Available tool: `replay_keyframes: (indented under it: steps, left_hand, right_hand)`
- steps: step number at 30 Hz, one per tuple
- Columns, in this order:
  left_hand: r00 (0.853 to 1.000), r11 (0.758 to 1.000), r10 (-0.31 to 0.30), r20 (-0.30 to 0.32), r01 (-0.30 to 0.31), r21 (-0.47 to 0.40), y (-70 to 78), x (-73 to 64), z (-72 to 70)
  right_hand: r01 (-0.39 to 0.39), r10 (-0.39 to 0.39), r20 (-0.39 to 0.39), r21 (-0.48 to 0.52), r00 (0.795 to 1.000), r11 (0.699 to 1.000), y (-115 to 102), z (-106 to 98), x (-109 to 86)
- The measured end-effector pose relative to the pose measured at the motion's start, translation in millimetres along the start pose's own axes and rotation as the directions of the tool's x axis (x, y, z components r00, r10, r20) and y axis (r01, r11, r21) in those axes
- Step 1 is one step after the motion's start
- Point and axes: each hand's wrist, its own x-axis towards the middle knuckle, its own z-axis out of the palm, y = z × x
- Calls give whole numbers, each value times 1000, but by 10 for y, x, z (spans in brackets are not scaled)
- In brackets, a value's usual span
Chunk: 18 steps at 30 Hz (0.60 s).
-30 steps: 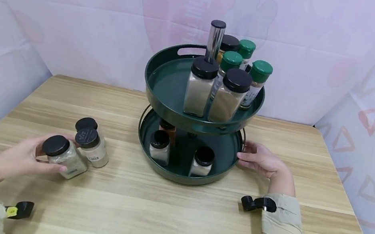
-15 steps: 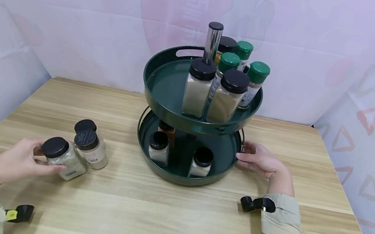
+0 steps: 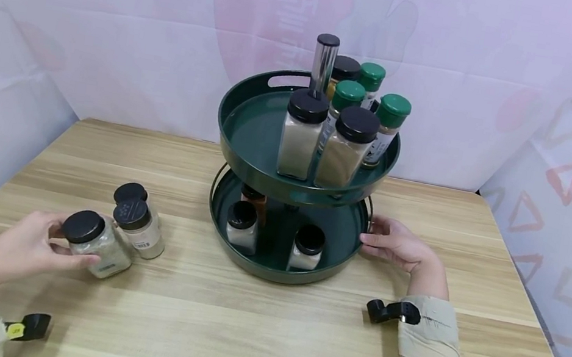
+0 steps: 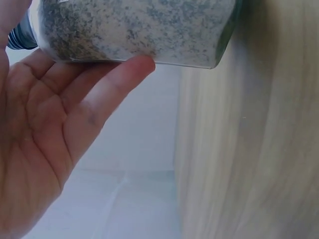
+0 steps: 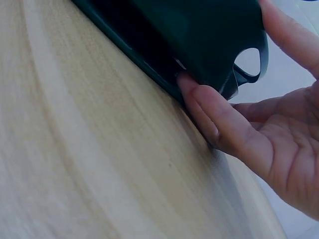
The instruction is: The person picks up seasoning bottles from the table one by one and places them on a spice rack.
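My left hand holds a clear spice jar with a black lid, thumb on the near side and fingers behind. In the left wrist view the jar shows speckled grey-white contents, and the thumb lies along its side. Two black-lidded shakers, a near one and one partly behind it, stand beside the jar. On the right, my right hand grips the rim of the lower tray of a dark green two-tier rack. Its fingers reach under the tray wall in the right wrist view.
The upper tray bears several jars on its near and right sides, including a green-capped bottle. Inside the lower tray stand two pale jars, left and right, and a reddish one. Cloth walls enclose the wooden table.
The head view has shifted slightly. Both hands keep their holds, and the jar and rack stay practically where they were.
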Motion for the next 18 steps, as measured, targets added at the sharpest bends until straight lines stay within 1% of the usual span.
replay_keyframes:
  steps: [3, 6, 13, 18]
  left_hand:
    - [1000, 1000, -13, 6, 13, -6, 49, -22, -12]
    - [1000, 1000, -5, 18, 6, -15, 109, -38, -7]
    - [999, 998, 51, 15, -50, -31, 275, -39, 36]
    - [996, 996, 83, 23, -82, -39, 353, -31, 46]
  right_hand:
    - [3, -3, 0, 4, 1000, 1000, 1, 2, 1]
    - [3, -3, 2, 5, 1000, 1000, 1, 6, -2]
    - [3, -3, 8, -1, 1000, 1000, -7, 18, 0]
    - [7, -7, 11, -3, 1000, 1000, -8, 23, 0]
